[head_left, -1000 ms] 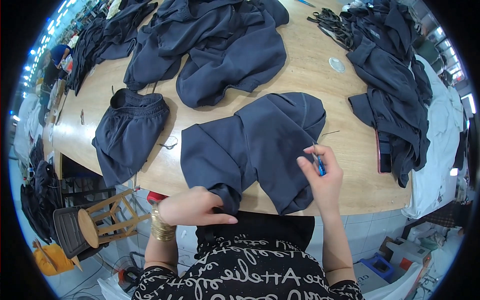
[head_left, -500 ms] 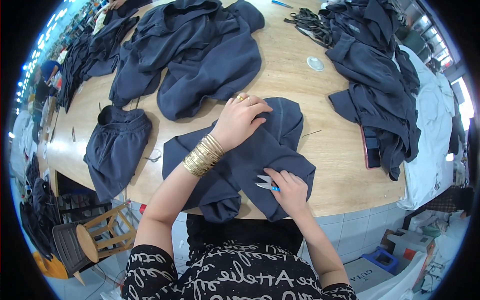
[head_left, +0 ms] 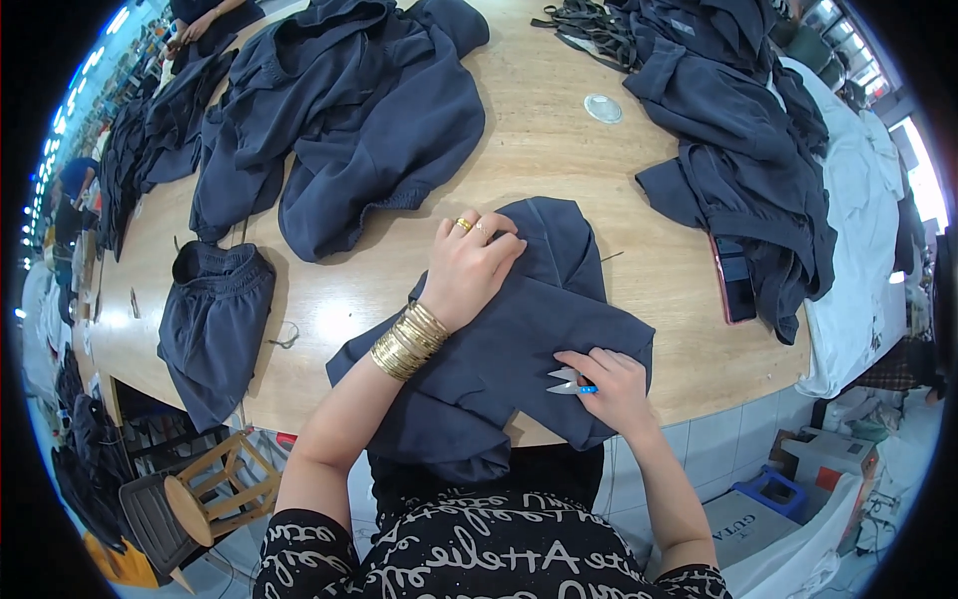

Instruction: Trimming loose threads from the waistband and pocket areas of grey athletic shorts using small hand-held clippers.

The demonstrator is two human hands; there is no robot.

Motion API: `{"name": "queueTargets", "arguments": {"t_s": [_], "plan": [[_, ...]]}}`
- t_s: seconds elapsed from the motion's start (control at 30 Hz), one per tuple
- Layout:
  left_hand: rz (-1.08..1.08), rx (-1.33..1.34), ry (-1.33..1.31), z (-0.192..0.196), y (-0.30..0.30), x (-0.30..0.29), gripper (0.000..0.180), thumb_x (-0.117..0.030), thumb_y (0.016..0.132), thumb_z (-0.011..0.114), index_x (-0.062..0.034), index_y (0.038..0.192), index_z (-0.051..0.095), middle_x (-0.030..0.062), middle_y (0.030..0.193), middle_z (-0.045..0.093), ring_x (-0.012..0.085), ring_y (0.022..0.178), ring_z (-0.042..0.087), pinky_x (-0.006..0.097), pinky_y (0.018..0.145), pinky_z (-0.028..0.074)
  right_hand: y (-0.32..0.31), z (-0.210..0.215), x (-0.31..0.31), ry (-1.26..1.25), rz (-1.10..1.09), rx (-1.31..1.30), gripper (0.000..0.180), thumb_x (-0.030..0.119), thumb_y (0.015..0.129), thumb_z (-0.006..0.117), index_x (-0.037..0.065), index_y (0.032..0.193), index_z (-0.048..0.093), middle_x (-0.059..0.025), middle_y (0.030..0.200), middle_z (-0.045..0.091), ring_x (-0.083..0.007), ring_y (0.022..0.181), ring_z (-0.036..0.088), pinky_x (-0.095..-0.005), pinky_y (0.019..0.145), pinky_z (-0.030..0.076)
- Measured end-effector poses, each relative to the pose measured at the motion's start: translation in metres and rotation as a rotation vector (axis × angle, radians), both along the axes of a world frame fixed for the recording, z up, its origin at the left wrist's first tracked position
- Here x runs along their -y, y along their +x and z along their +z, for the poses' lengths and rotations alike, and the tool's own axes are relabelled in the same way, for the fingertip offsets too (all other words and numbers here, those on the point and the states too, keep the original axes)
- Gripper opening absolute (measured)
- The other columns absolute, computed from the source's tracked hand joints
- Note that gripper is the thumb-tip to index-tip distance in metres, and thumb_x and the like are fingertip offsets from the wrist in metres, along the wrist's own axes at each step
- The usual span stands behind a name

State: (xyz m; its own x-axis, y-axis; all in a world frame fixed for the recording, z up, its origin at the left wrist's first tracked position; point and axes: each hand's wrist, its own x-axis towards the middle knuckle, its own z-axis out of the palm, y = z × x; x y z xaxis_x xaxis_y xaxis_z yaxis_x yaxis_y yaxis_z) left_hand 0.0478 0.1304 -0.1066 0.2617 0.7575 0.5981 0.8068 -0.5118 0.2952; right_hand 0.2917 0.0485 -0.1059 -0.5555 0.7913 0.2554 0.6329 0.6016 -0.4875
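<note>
Two hands now settled on the folded garment

Both hands rest on the dark navy folded cloth garment (head_left: 509,349), which lies at the near edge of the pale wooden worktable (head_left: 559,150), its lower fold hanging slightly over the rim toward the person. Half a second ago the left hand (head_left: 469,270) was spread across the upper part of the cloth; it now lies further forward, fingers loosely extended and flat, pressing rather than gripping. The right hand (head_left: 614,384) has stayed low near the table's front edge, fingers curled closed around the small metal thread snips with a blue handle (head_left: 569,381), blades pointing left across the fabric. A second ago that hand was raised at the garment's right side, so the snips have come down to a lower seam; the work looks to have shifted from arranging the cloth to trimming it, though whether the blades touch a thread is too small to tell.

Left of the garment lie dark navy elastic-waisted shorts (head_left: 215,324), apart from it with bare wood between. Beyond, bare table reaches to a heaped pile of dark navy garments (head_left: 349,110) at the far left and another dark navy pile (head_left: 743,150) at the right, with a flat dark phone (head_left: 736,280) beside it and a small round clear lid (head_left: 603,108) farther off.
</note>
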Motion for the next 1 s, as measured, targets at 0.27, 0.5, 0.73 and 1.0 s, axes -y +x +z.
{"name": "queueTargets", "arguments": {"t_s": [0.27,0.5,0.73,1.0], "plan": [[-0.013,0.061,-0.04,0.008,-0.001,0.0,0.006,-0.012,0.076,0.069,-0.0115,0.08,0.063,-0.0013,0.084,0.059,0.018,0.079,0.054,0.031,0.071,0.039,-0.022,0.032,-0.032,0.036,-0.245,-0.167,0.03,0.003,0.067,0.068,0.01,0.096,0.065,-0.006,0.079,0.064,-0.0227,0.064,0.061,-0.0323,0.057,0.047],[-0.046,0.122,-0.023,0.005,-0.002,0.003,0.006,-0.012,0.075,0.07,-0.0112,0.08,0.066,-0.0003,0.079,0.06,0.0177,0.076,0.056,0.031,0.067,0.04,-0.057,0.044,-0.061,-0.315,-0.451,-0.31,0.035,0.033,0.082,0.068,0.01,0.106,0.058,-0.0083,0.085,0.066,-0.0226,0.073,0.065,-0.033,0.065,0.05],[-0.068,0.198,-0.098,0.006,-0.004,0.0,0.007,-0.01,0.075,0.07,-0.0092,0.081,0.066,0.0015,0.076,0.059,0.0186,0.073,0.057,0.031,0.066,0.041,-0.059,0.021,-0.066,-0.073,-0.4,-0.086,0.026,0.031,0.084,0.065,0.007,0.093,0.059,-0.0064,0.079,0.064,-0.0252,0.071,0.062,-0.0365,0.064,0.044],[-0.112,0.351,-0.389,0.013,-0.006,-0.002,0.005,-0.008,0.078,0.068,-0.0059,0.082,0.065,0.0048,0.079,0.058,0.0184,0.07,0.056,0.031,0.065,0.044,-0.059,0.017,-0.068,0.173,-0.336,0.014,0.022,0.032,0.082,0.065,0.011,0.089,0.062,-0.0036,0.07,0.059,-0.0214,0.067,0.058,-0.035,0.063,0.039]]}}
